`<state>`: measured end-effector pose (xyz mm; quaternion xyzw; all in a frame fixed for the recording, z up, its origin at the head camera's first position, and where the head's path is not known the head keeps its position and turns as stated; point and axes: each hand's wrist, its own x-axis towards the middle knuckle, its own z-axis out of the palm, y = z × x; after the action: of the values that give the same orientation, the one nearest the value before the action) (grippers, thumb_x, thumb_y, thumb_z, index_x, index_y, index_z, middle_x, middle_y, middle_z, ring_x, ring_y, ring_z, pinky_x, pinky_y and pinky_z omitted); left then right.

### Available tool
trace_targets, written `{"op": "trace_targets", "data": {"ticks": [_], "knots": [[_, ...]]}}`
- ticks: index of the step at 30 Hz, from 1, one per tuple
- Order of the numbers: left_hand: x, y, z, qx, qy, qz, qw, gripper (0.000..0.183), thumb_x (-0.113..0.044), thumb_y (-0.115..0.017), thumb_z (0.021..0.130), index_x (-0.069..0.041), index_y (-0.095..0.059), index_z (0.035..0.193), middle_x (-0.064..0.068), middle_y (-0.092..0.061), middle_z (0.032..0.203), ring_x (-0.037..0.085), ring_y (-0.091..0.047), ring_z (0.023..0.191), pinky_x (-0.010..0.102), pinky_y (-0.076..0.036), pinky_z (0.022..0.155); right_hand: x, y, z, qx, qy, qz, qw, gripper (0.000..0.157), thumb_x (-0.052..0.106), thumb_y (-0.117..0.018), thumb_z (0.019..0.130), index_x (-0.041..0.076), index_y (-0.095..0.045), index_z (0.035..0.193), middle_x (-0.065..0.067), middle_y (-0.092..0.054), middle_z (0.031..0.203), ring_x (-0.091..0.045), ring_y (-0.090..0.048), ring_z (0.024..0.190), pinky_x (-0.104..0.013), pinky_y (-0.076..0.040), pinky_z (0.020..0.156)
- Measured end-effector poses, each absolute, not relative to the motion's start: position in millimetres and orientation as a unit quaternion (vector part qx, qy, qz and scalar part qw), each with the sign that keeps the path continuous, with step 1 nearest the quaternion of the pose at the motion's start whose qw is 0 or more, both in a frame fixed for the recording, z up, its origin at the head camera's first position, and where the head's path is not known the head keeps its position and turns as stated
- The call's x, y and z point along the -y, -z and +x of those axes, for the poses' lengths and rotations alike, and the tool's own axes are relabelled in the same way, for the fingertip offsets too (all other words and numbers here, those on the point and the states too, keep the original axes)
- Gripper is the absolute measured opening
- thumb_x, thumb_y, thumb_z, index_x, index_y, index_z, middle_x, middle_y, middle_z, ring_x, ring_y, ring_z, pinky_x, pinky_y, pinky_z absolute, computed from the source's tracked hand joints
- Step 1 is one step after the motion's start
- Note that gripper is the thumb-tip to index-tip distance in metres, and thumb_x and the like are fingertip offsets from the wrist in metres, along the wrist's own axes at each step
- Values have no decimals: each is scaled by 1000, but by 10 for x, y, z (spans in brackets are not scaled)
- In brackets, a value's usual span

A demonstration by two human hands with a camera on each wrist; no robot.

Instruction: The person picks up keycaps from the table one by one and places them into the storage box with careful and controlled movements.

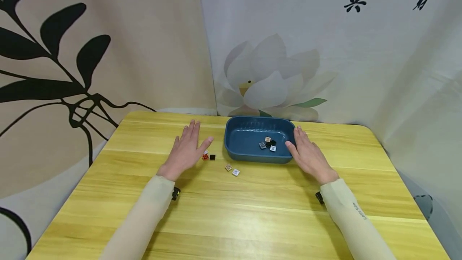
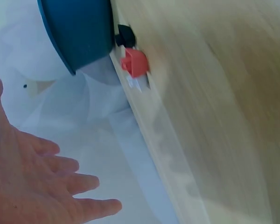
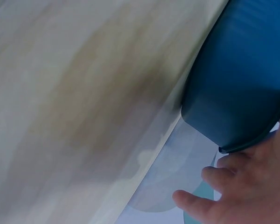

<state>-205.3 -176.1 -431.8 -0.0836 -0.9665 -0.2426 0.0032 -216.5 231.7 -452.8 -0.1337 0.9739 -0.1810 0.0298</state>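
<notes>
My left hand (image 1: 185,149) is held over the table with straight, spread fingers and nothing in it. Just right of it lie a red square piece (image 1: 205,157), a black one (image 1: 212,157) and a partly hidden white one (image 1: 206,152). Nearer me are a tan piece (image 1: 228,167) and a white piece (image 1: 236,172). My right hand (image 1: 310,155), fingers extended, is at the right end of a blue tray (image 1: 260,158); whether it touches the rim I cannot tell. Inside the tray are several small pieces, including a white one (image 1: 273,148) and a grey one (image 1: 262,145).
The wooden table (image 1: 238,220) runs back to a printed curtain (image 1: 173,51) close behind the tray. Dark bands show at the left wrist (image 1: 175,193) and the right wrist (image 1: 319,198).
</notes>
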Motion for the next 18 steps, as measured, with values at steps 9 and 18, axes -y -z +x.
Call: {"op": "trace_targets", "data": {"ticks": [9,18], "knots": [[1914,4340,-2030,970,228,-89,-4,89,-68,-33,105,-2,-23,164,19,-7,172,45,-6,157,71,-12,118,-2313,4513,-2152,-973,184,-136,32,81,54,-21,112,-8,-9,162,-24,-3,171,-46,-12,155,-68,-20,118],[1976,4403,-2016,967,206,-151,-1,74,-56,-52,105,-4,-43,157,23,-24,168,46,-24,153,64,-25,118,-2309,4508,-2151,-973,182,-137,32,81,54,-21,112,-8,-9,162,-25,-4,171,-45,-12,156,-68,-20,118]]}}
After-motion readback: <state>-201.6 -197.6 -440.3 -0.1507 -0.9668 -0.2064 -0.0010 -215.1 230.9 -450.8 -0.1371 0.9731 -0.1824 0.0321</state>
